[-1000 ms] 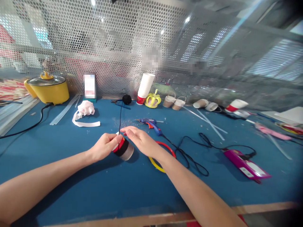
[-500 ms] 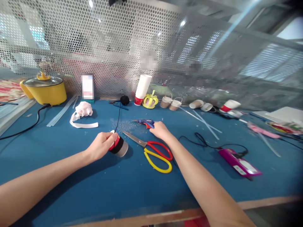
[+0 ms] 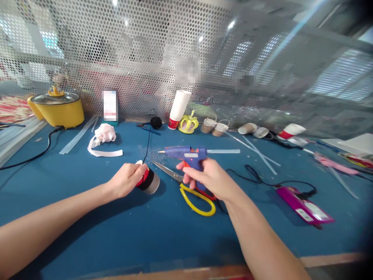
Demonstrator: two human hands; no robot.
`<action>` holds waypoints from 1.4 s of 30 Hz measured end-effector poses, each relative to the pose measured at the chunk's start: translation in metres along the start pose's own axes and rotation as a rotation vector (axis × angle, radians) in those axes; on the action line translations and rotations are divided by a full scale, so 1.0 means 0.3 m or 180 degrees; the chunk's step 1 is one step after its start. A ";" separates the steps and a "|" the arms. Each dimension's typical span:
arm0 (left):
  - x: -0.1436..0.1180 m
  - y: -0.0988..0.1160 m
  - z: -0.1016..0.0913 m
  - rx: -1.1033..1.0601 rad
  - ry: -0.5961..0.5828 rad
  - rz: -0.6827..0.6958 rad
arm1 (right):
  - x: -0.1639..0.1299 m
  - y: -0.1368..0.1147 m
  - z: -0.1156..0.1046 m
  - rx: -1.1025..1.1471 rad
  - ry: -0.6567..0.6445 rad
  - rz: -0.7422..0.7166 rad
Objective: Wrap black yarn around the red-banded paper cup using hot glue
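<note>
My left hand (image 3: 126, 179) is closed round a paper cup (image 3: 153, 184), tilted on its side, with a red part and a black yarn band wound round it. A strand of black yarn (image 3: 148, 143) runs from the cup back to a black yarn ball (image 3: 156, 123). In my right hand (image 3: 211, 177) is a blue glue gun (image 3: 186, 152), held above the table with its nozzle pointing left. A clear glue stick (image 3: 223, 151) sticks out of its back end. Scissors (image 3: 204, 208) with yellow and red handles lie beneath the gun, partly covered by it and the hand.
White ribbon (image 3: 105, 134) and a yellow electric pot (image 3: 58, 110) stand at the left. Along the back are stacked paper cups (image 3: 179, 107), a yellow crown-shaped piece (image 3: 188, 123) and small baskets (image 3: 220, 128). A purple power strip (image 3: 303, 206) with a cord lies at right.
My right hand has lifted the glue gun off the table and brought it nearer, turned side-on. My left hand still grips the cup in about the same place.
</note>
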State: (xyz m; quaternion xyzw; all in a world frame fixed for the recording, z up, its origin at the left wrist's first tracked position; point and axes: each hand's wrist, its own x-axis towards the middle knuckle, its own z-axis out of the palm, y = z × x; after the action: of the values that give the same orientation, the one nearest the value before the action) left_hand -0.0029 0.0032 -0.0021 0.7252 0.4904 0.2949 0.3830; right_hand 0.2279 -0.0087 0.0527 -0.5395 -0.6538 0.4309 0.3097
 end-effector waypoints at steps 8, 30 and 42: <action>0.011 -0.011 0.003 -0.0031 0.0007 -0.0033 | -0.064 -0.042 0.064 -0.0548 -0.0245 0.0202; 0.021 -0.020 0.001 -0.0085 0.0068 -0.0203 | -0.090 -0.035 0.098 -0.2014 -0.0081 -0.0684; 0.019 -0.015 0.003 -0.0084 0.0163 -0.0221 | -0.101 -0.024 0.107 -0.2409 0.0041 -0.1011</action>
State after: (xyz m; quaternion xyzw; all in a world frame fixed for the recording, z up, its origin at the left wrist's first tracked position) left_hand -0.0025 0.0093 -0.0060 0.6948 0.5210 0.3062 0.3899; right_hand 0.2037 -0.0457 0.0470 -0.5103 -0.8394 0.1033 0.1561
